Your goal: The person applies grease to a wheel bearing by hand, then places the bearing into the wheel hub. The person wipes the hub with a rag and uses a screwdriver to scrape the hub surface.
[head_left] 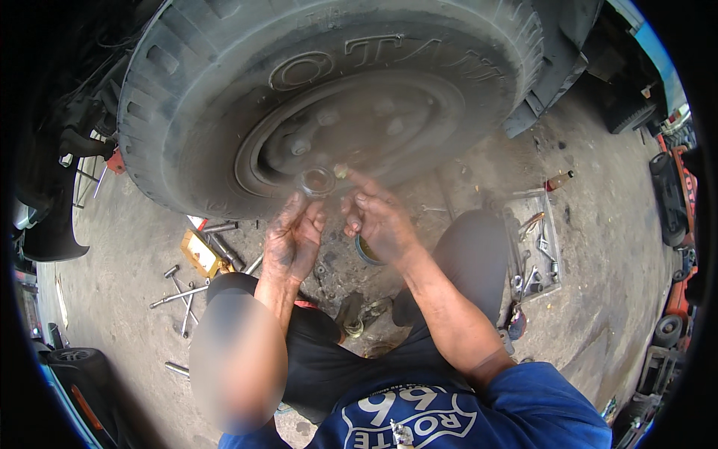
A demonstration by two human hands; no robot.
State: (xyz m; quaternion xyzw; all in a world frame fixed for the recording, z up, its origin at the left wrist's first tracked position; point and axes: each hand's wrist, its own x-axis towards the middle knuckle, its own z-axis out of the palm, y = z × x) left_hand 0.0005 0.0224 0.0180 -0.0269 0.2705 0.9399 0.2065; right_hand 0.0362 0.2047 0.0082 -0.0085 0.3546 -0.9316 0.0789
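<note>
Just below the hub of a large tyre (299, 60), my left hand (290, 243) pinches a round metal ring-shaped part (317, 192) upright between thumb and fingers. My right hand (380, 224) is beside it, index finger stretched toward the ring and the other fingers loosely bent. A dab of yellowish grease (341, 170) sits on that fingertip, close to the ring's right edge; whether they touch I cannot tell. Beneath my right hand stands a round tin (366, 252) with a yellowish content, partly hidden by the hand.
A yellow carton (200, 253) and socket tools (224, 247) lie on the concrete floor at left, near a wheel wrench (181, 296). A metal tray (555, 262) of spanners stands right of my knee, with a brown bottle (559, 180) beyond it.
</note>
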